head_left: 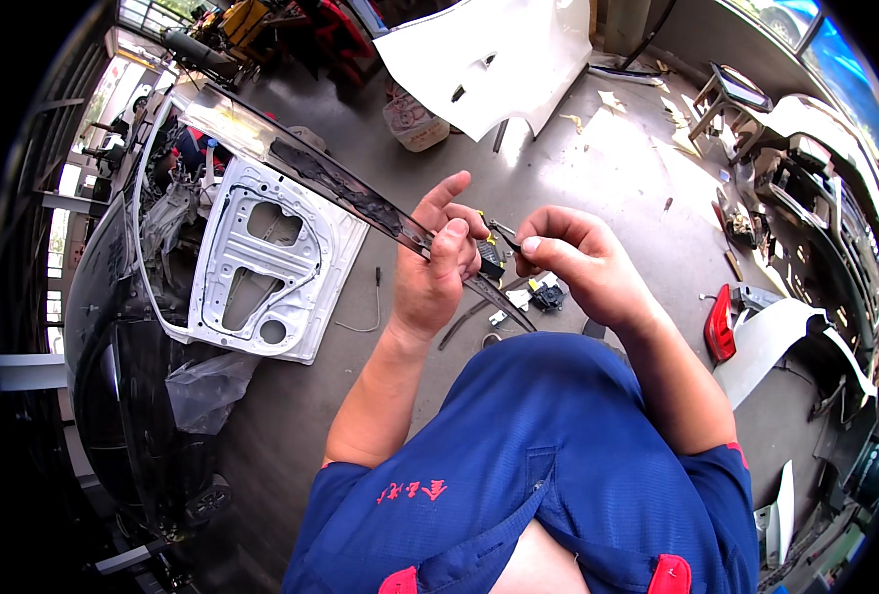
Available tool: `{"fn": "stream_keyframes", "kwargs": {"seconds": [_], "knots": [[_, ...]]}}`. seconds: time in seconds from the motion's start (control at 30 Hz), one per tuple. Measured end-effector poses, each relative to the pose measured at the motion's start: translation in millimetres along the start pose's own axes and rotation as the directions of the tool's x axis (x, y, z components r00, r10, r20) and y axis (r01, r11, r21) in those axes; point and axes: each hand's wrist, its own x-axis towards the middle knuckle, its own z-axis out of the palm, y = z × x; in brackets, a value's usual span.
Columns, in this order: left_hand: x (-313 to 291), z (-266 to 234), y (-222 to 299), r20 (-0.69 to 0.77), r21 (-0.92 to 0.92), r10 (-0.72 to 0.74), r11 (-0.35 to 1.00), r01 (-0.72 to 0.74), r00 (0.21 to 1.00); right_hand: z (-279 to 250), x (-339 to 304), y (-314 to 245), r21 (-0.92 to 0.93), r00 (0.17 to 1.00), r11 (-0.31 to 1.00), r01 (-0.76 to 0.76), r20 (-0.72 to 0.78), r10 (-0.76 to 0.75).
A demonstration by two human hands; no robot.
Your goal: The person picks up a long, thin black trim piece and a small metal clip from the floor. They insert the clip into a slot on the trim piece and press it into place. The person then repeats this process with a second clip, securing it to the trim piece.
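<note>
A long, narrow car trim strip slants from the upper left down to my hands, with ragged black residue along its face and a pale, shiny far end. My left hand is closed around its near end, thumb on top and index finger raised. Just to the right, my right hand pinches a thin dark piece between thumb and fingertips. Whether that piece joins the strip I cannot tell.
A white door shell stands at left beside a dark car body. Ahead is a white body panel near a white bag. Small black parts lie below my hands. A red tail light and white fender are at right.
</note>
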Motion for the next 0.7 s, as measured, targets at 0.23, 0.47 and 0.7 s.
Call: {"fn": "stream_keyframes", "kwargs": {"seconds": [0.23, 0.47, 0.7], "knots": [[-2.9, 1.4, -2.9, 0.215, 0.009, -0.049, 0.999, 0.048, 0.975, -6.3, 1.9, -2.2, -0.016, 0.999, 1.0, -0.003, 0.049, 0.004], [-2.9, -3.2, 0.2, 0.206, 0.043, -0.105, 0.994, 0.098, 0.973, 7.3, -1.8, -8.8, -0.036, 0.997, 0.999, 0.035, -0.072, -0.038], [-5.0, -5.7, 0.8, 0.205, 0.094, -0.071, 0.994, 0.053, 0.976, 5.1, 0.5, -5.8, -0.274, 0.994, 0.959, 0.077, -0.052, -0.095]]}}
